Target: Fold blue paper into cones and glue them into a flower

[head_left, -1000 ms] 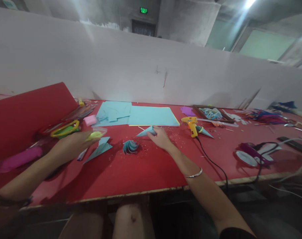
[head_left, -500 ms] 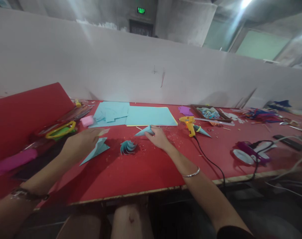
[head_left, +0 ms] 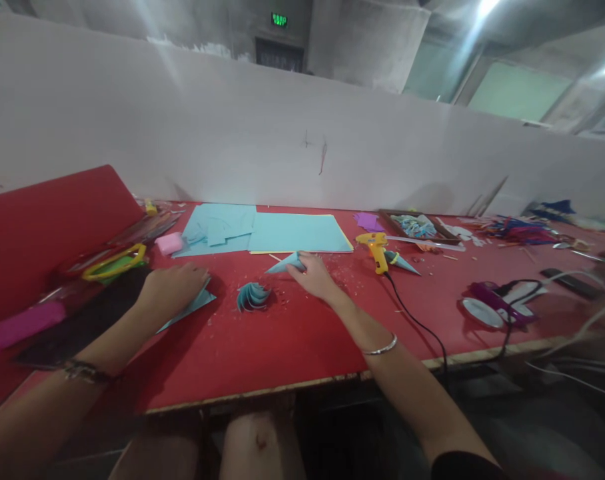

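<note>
My right hand is closed round the wide end of a light-blue paper cone, whose point faces left just above the table. My left hand has its fingers bent down over a folded light-blue paper piece; the fingertips and the paper's upper part are hidden. Between the hands a teal curled-paper shape, made of several curved strips, rests on the red table. A second blue cone with a yellow band lies to the right, behind the yellow glue gun.
Light-blue sheets lie along the back beside a pink block. At left are yellow-handled scissors and a magenta bundle. A tray of scraps, a purple device and the gun's black cord occupy the right.
My left hand has come down onto the folded blue paper and now covers its upper part. My right hand keeps the cone in about the same place. The view has shifted slightly.
</note>
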Tool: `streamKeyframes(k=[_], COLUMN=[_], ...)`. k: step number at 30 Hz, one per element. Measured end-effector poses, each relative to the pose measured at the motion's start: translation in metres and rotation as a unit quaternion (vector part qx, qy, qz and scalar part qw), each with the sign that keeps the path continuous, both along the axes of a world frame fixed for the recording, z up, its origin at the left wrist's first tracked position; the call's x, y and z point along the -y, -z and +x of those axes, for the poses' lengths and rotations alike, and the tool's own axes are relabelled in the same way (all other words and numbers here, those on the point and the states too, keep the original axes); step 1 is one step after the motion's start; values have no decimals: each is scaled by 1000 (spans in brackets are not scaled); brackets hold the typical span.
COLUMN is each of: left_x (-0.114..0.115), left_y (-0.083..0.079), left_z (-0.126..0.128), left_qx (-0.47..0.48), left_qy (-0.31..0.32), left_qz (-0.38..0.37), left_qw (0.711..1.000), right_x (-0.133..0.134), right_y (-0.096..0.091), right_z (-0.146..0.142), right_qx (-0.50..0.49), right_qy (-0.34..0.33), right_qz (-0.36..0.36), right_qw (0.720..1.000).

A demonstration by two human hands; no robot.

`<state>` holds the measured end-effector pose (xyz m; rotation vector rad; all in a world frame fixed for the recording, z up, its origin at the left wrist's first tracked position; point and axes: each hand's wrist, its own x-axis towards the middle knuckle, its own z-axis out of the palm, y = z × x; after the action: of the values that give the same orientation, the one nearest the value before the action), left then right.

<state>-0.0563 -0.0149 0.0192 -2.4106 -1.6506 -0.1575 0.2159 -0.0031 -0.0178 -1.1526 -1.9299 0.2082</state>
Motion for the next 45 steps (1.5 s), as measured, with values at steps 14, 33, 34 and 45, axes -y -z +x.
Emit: streamKeyframes(k=[14, 33, 34, 45], left_x=[-9, -21, -20, -19], left_y=[-8, -22, -21, -17], left_z=[4, 91, 92, 89], left_qx=[-153, 195, 197, 190], left_qy=[-61, 256, 251, 200], left_qz=[5, -96, -102, -68], left_qw=[986, 942, 942, 959], right_x=[2, 15, 15, 24], right_y=[-5, -13, -13, -23], right_z=[-1, -15, -15, -19], right_qx=[-7, 115, 123, 77], right_qy=[-2, -99, -96, -123], right_qz=[-12, 63, 66, 79], right_qw=[1000, 986, 986, 986])
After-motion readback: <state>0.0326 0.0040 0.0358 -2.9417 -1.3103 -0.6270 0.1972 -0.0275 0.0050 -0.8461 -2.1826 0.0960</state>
